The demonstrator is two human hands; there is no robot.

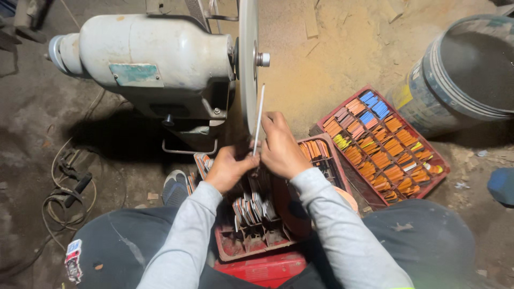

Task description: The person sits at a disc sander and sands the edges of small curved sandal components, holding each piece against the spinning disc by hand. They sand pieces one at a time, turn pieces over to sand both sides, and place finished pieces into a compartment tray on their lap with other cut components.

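Head view, read left to right. At far left, coiled cables (67, 184) lie on the dirt floor (332, 64); beside them stands the pale motor housing (144, 59) of a grinder, whose thin disc (247, 64) is seen edge-on. My left hand (227, 168) is curled shut, its grip pinching the lower end of a slim white blade (259, 120); my right hand (278, 147) closes over the same lower end from the other side, fingers pressed together on it. The blade rises steeply from both hands, its upper part lying just beside the disc's right face; whether it touches cannot be told. I judge the step in hand to be dressing the blade against the disc, and the next move calls for steady, light pressure with both wrists held firm. Below my hands a red compartmented crate (251, 251) holds upright pale pieces; to the right a second red crate (383, 142) is packed with orange, blue and yellow pieces, and a large metal drum (460, 75) stands beyond it. Open room lies between disc and right crate; my knuckles sit near the disc's rim, with little margin leftward.
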